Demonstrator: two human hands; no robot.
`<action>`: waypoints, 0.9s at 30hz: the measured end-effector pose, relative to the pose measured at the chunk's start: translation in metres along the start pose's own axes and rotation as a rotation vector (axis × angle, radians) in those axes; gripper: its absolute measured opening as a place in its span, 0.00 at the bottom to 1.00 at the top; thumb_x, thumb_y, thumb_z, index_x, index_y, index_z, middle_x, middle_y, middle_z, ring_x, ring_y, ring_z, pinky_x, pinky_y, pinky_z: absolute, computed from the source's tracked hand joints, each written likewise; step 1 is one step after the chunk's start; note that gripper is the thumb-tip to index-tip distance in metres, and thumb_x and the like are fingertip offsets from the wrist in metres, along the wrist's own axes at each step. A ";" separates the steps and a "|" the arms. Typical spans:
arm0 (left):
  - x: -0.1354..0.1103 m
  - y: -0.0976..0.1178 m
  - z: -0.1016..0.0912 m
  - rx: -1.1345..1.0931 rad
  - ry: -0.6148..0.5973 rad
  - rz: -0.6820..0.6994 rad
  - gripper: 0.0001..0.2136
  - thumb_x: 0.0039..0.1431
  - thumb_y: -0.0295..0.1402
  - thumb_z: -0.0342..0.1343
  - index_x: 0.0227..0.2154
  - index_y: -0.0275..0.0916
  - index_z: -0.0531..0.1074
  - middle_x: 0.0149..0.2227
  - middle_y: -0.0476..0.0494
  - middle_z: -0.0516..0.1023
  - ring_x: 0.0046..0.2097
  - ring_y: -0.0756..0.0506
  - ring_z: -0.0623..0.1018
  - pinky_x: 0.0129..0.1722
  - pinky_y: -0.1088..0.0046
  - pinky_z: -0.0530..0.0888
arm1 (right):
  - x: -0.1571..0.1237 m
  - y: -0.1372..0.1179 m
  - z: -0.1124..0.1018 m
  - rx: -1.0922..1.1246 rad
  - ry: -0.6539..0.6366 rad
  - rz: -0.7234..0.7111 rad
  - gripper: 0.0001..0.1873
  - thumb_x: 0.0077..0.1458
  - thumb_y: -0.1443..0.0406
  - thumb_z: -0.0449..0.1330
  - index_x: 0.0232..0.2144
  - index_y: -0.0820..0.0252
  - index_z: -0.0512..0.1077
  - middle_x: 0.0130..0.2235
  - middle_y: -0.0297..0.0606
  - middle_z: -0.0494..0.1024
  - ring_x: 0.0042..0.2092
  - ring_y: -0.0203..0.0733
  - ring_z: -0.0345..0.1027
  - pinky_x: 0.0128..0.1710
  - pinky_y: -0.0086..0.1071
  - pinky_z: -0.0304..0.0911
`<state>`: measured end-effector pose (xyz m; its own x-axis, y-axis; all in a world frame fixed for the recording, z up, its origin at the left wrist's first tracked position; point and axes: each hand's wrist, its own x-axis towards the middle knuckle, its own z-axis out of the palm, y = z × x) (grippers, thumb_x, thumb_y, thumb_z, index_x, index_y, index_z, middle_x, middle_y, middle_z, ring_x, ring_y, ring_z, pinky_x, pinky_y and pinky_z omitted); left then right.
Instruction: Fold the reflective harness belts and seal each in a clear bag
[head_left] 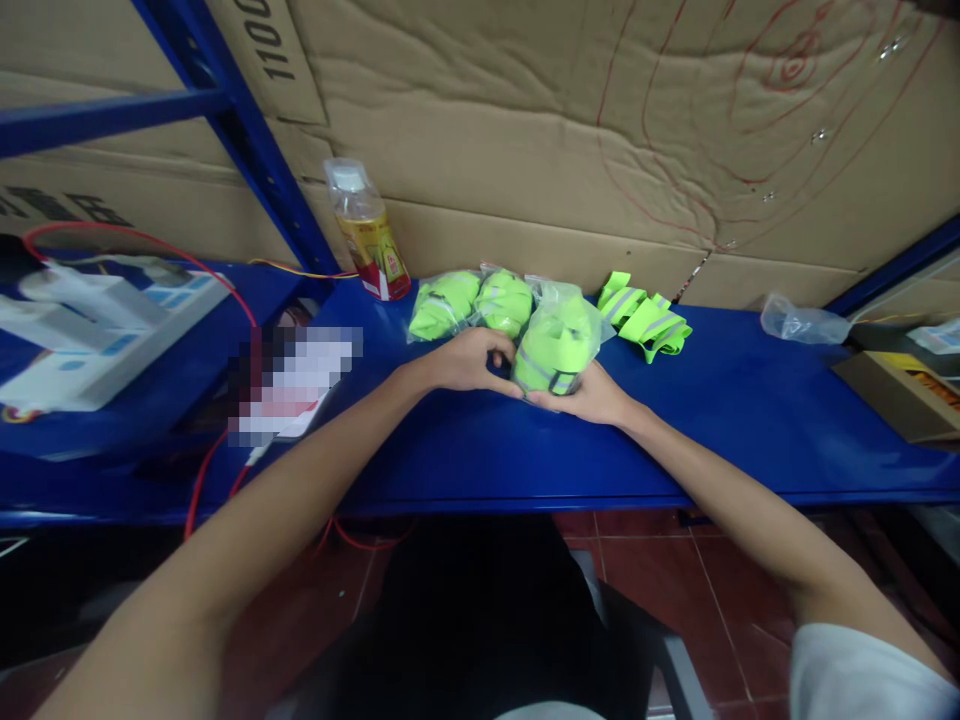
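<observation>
A clear plastic bag packed with a neon-green reflective strap [559, 345] is between my hands above the blue table. My right hand [592, 397] is closed around its lower right side, with the thumb along the bottom. Curled at the left side is my left hand [472, 360], its thumb and fingertips against the bag. Just behind lie two more bagged green bundles, one on the left [444, 305] and one in the middle [505, 303]. Loose folded green straps with grey stripes [646, 318] rest to the right, outside any bag.
A bottle with a yellow and red label [373, 240] stands at the back left. Further left are a blurred-out phone-like item [300, 385], a red cable and a white power strip [120, 340]. A crumpled clear bag [804, 322] and an open cardboard box [896, 395] sit at right.
</observation>
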<state>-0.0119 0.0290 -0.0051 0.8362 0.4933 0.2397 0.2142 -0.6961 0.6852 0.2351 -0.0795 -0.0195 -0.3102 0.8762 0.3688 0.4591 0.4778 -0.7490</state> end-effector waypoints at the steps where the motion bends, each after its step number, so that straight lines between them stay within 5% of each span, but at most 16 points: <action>1: 0.000 0.001 0.002 0.027 0.020 0.010 0.25 0.41 0.52 0.79 0.31 0.39 0.79 0.33 0.48 0.78 0.34 0.48 0.74 0.35 0.71 0.69 | 0.000 0.000 0.000 0.033 0.026 0.043 0.32 0.52 0.49 0.77 0.55 0.59 0.81 0.56 0.47 0.86 0.57 0.61 0.81 0.64 0.54 0.73; 3: 0.000 0.004 0.007 0.073 0.074 0.025 0.28 0.37 0.53 0.81 0.32 0.39 0.77 0.31 0.50 0.76 0.31 0.48 0.72 0.32 0.71 0.67 | 0.002 0.000 -0.001 0.124 0.097 0.140 0.34 0.51 0.46 0.78 0.53 0.60 0.82 0.55 0.48 0.87 0.56 0.63 0.82 0.62 0.55 0.75; 6: 0.002 0.008 0.017 0.075 0.189 0.053 0.25 0.45 0.52 0.78 0.33 0.39 0.74 0.29 0.51 0.76 0.29 0.49 0.71 0.31 0.72 0.66 | 0.007 -0.001 -0.003 0.263 0.207 0.213 0.40 0.49 0.43 0.77 0.56 0.59 0.79 0.59 0.49 0.84 0.59 0.62 0.80 0.63 0.54 0.76; 12: 0.003 0.014 0.035 0.007 0.347 0.067 0.17 0.58 0.41 0.69 0.24 0.41 0.67 0.22 0.54 0.73 0.25 0.50 0.74 0.30 0.72 0.65 | 0.012 -0.003 -0.008 0.246 0.376 0.249 0.59 0.53 0.39 0.73 0.77 0.50 0.56 0.67 0.49 0.76 0.65 0.59 0.74 0.66 0.52 0.73; 17: 0.004 0.019 0.039 0.026 0.560 0.040 0.14 0.59 0.35 0.64 0.23 0.41 0.66 0.21 0.53 0.74 0.24 0.50 0.74 0.29 0.72 0.66 | 0.005 -0.008 -0.021 0.154 0.279 0.195 0.63 0.53 0.42 0.75 0.79 0.49 0.51 0.43 0.40 0.86 0.40 0.51 0.82 0.41 0.44 0.80; 22: 0.004 0.021 0.042 0.034 0.677 0.012 0.12 0.60 0.33 0.65 0.30 0.42 0.65 0.23 0.56 0.73 0.25 0.51 0.73 0.30 0.72 0.68 | 0.004 0.000 -0.020 -0.081 0.267 0.071 0.30 0.58 0.48 0.74 0.58 0.52 0.80 0.38 0.36 0.87 0.33 0.44 0.79 0.36 0.39 0.75; 27: 0.002 0.023 0.043 -0.003 0.514 0.062 0.25 0.61 0.32 0.67 0.59 0.42 0.69 0.25 0.59 0.74 0.25 0.51 0.73 0.31 0.74 0.72 | 0.009 0.010 -0.010 0.112 0.390 0.159 0.18 0.52 0.51 0.75 0.38 0.55 0.78 0.33 0.35 0.87 0.28 0.42 0.78 0.30 0.37 0.75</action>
<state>0.0165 -0.0081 -0.0183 0.4909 0.6441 0.5867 0.1702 -0.7313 0.6605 0.2453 -0.0659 -0.0183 0.1042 0.9068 0.4084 0.3755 0.3443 -0.8605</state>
